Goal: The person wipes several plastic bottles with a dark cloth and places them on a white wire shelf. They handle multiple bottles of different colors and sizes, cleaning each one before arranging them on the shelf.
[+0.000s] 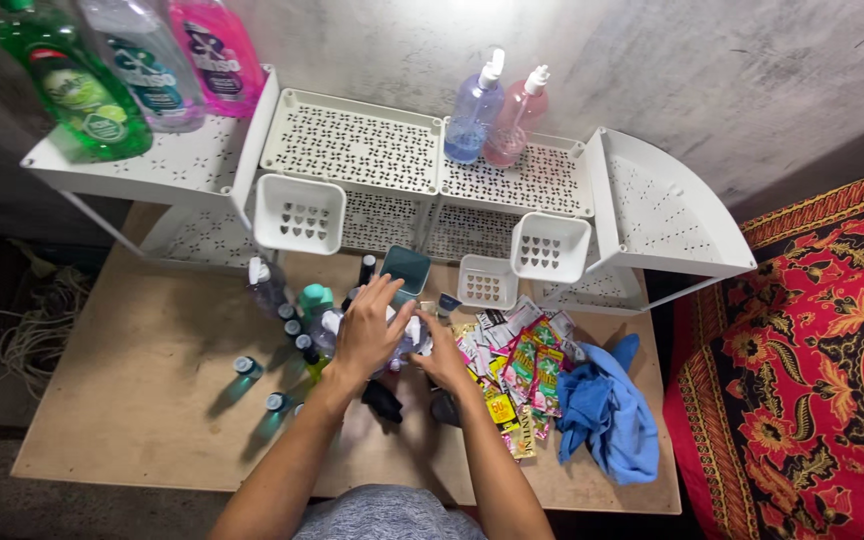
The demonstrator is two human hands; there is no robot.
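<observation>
small clear bottle (407,340), at the centre of the frame on the wooden board (132,400), sits between my hands. my left hand (367,330) lies spread over it, fingers loose; my right hand (442,355) curls against its side, though i cannot tell how firmly. colourful sachets (517,365) and a blue cloth (607,415) lie right of centre.

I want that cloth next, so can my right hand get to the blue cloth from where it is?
Probably yes. The right hand sits among the small bottles, and the blue cloth lies on the same board to its right. Only flat sachets lie between them, low enough to reach over.
</observation>
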